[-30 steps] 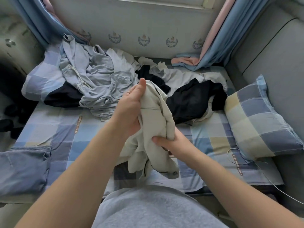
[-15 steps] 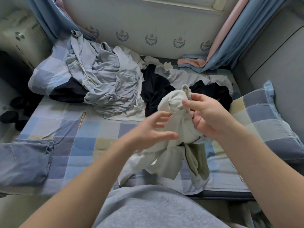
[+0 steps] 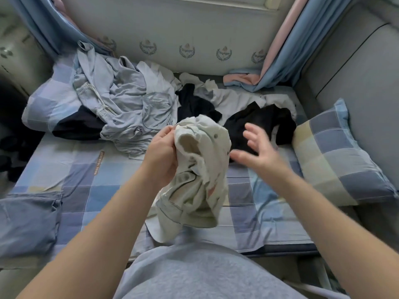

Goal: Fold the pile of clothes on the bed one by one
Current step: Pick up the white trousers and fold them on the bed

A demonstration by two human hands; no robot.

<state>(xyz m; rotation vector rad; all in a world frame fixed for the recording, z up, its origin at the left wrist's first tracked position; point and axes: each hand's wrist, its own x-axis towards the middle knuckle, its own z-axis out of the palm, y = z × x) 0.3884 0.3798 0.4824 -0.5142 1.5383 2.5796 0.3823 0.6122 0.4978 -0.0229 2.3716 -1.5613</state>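
Cream garment [image 3: 200,169] — crumpled, dangling from left hand [image 3: 162,156] grip

A bed [image 3: 71,173] wears a blue and cream checked sheet. Across its far side sprawls a pile of clothes [image 3: 129,104], grey-blue at left, black garments [image 3: 259,124] at right. A checked pillow [image 3: 336,156] lies at the right edge, a second pillow [image 3: 49,100] far left, partly under the clothes. A blue-grey cloth [image 3: 26,221] lies near left.
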